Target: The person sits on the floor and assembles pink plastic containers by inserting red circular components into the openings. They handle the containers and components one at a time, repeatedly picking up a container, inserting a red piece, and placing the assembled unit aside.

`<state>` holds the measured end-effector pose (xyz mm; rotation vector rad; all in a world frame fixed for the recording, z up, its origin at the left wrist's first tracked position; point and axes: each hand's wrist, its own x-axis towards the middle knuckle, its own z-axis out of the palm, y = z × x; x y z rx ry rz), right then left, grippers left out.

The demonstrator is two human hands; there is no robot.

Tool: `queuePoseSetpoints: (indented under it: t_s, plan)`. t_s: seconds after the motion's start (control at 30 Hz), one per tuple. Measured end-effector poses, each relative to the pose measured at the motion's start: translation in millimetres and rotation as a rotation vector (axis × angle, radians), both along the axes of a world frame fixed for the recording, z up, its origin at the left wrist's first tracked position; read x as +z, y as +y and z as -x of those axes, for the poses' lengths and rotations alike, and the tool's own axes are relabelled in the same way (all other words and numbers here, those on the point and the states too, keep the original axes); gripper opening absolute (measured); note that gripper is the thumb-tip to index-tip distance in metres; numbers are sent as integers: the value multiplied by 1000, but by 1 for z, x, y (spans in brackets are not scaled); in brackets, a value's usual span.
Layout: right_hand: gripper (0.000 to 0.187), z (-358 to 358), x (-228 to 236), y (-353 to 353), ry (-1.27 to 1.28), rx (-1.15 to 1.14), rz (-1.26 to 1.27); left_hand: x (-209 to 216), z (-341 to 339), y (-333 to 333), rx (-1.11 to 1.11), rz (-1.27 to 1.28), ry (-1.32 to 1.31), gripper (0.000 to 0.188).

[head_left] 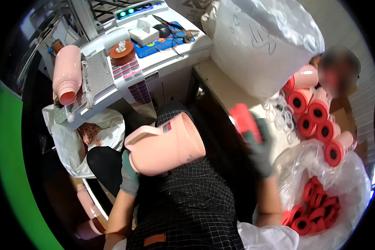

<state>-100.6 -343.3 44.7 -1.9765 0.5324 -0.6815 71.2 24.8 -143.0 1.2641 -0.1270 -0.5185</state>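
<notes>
My left hand (129, 177), in a grey-green glove, grips the base end of a pink jug body (166, 148) over my lap. The jug lies on its side, its threaded open mouth facing right and its handle on the upper side. A small label is stuck near the handle. My gloved right hand (260, 148) is closed on a red plastic ring-shaped part (245, 121), held to the right of the jug and apart from it. Motion blurs this hand and the red part.
A pink bottle shell (68, 68) lies on the machine's perforated plate at left. A label strip (131, 71) hangs from the white bench. Pink shells with red rims (318, 110) are stacked at right, beside clear rings (282, 114) and a bag (291, 166) of red parts.
</notes>
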Motion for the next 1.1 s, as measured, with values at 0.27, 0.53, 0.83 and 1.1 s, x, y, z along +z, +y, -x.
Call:
queuePoseSetpoints:
  t_s: [0.27,0.53,0.83,1.1]
  plan:
    - [63,-69,-48,66,-290,438,237,29,27,4,107,167,86,39]
    - [56,-58,-40,65,-321,503,234,55,36,-14,283,307,243,38]
    - [54,-66,-32,68,-321,358,-3,87,29,-2,391,-394,-431,31]
    - [59,-69,-53,72,-154,197,-365,133,21,-8,568,-527,-830,41]
